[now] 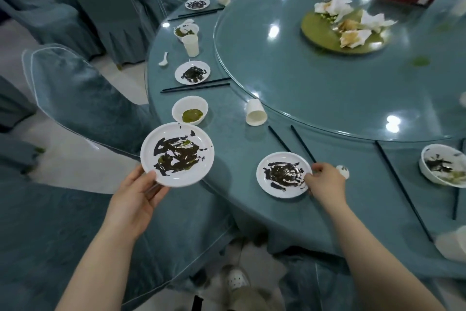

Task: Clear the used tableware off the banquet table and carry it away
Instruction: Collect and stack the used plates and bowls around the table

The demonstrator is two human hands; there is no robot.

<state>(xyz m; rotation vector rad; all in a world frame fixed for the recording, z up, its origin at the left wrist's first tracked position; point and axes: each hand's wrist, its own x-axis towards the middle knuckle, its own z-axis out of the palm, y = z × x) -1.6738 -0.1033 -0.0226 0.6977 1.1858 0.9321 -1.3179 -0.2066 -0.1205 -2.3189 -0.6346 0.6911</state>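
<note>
My left hand [137,193] grips a white plate [177,154] smeared with dark and green sauce, held level over the table's near-left edge. My right hand [325,180] pinches the right rim of a second dirty white plate [282,175], which rests on the teal tablecloth [234,149]. A white bowl with green sauce [190,110] stands just beyond the held plate. A tipped paper cup [255,112] lies against the glass turntable [327,88]. Black chopsticks [302,143] lie just above my right hand.
More dirty plates [192,72], a paper cup [191,45], a spoon [164,59] and chopsticks [195,86] line the left rim. A dirty bowl [441,165] sits at right. Crumpled napkins on a green platter [343,25] occupy the turntable. Covered chairs [83,98] stand close at left.
</note>
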